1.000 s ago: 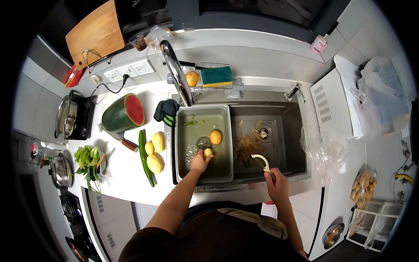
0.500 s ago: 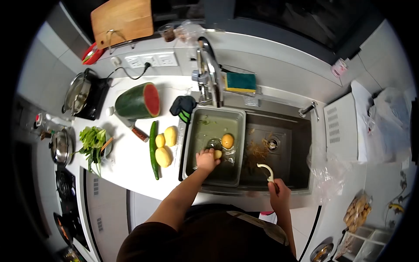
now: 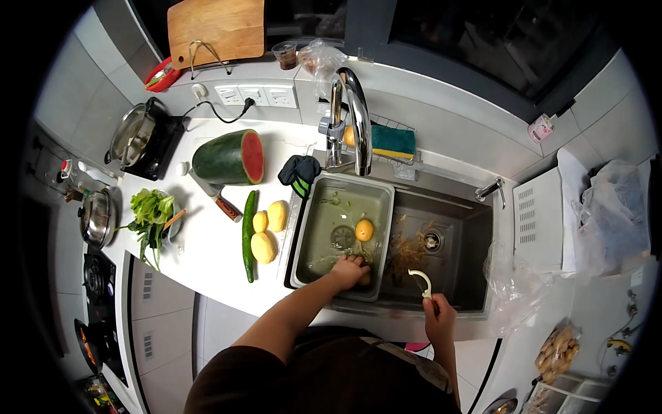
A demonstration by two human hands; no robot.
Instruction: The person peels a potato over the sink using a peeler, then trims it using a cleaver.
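Note:
My left hand (image 3: 349, 272) is low in the water of the grey basin (image 3: 301, 238), near its front right corner. Its fingers curl over something pale that they mostly hide. An orange round item (image 3: 364, 230) lies in the water just above that hand. Over the front of the steel sink (image 3: 476, 276), my right hand (image 3: 440, 316) grips a white peeler (image 3: 422, 279) by its handle, with the curved head pointing up and left. Brown peels (image 3: 408, 257) lie on the sink bottom by the drain.
Left of the basin are three peeled potatoes (image 3: 263, 248), a cucumber (image 3: 249, 238), a knife (image 3: 226, 207) and a cut watermelon (image 3: 231, 159). A faucet (image 3: 358, 124) arches behind the basin. Leafy greens (image 3: 152, 214) stand farther left, plastic bags (image 3: 614, 214) at right.
My left hand has moved right and toward the basin's front; the pale piece at its fingers is now mostly hidden. The peeler is still in my right hand. The whole view has shifted slightly.

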